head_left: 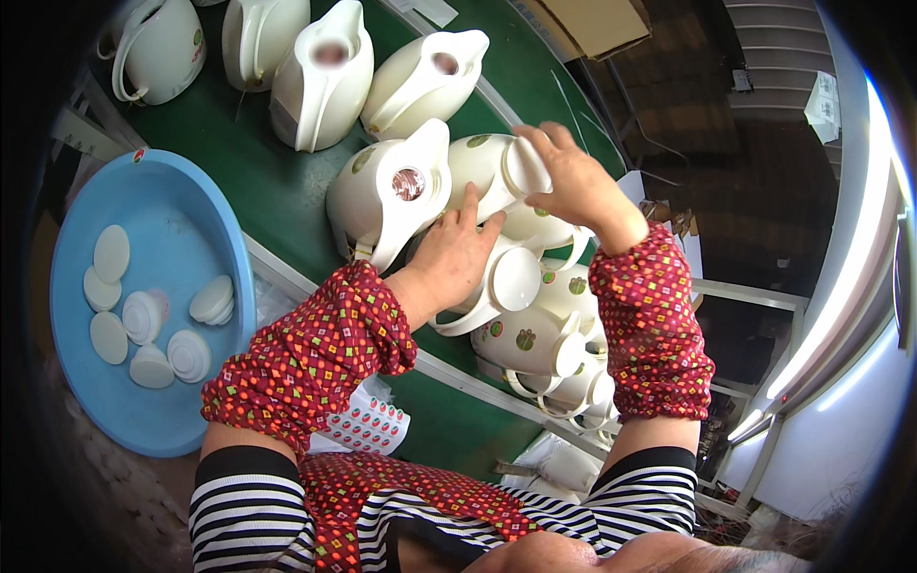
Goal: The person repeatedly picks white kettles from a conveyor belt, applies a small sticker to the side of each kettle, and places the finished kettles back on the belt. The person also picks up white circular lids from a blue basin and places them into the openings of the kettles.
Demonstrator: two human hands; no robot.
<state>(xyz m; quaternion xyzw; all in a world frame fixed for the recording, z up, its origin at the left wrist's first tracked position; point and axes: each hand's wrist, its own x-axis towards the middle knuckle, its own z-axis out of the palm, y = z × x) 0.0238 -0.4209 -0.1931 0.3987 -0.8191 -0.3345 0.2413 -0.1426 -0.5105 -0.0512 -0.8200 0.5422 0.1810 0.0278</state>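
Note:
White thermos jugs stand in rows on a green work surface. My right hand [578, 186] is closed round the edge of a round white lid [527, 166], which sits at the mouth of a cream jug [470, 158]. The fingers and thumb of my left hand [447, 260] straddle the handle of this same jug, just below the lid; part of the grip is hidden. Left of it is an uncapped jug [408, 185] with a shiny silver inside. Another jug with a white lid [516, 279] stands nearer me, close to my left hand.
A blue basin [153, 181] at the left holds several white lids [189, 356]. Uncapped jugs [325, 76] stand at the back, lidded ones [535, 339] at the right. A sticker sheet [368, 427] lies near my left sleeve. A cardboard box [597, 24] sits beyond the far edge.

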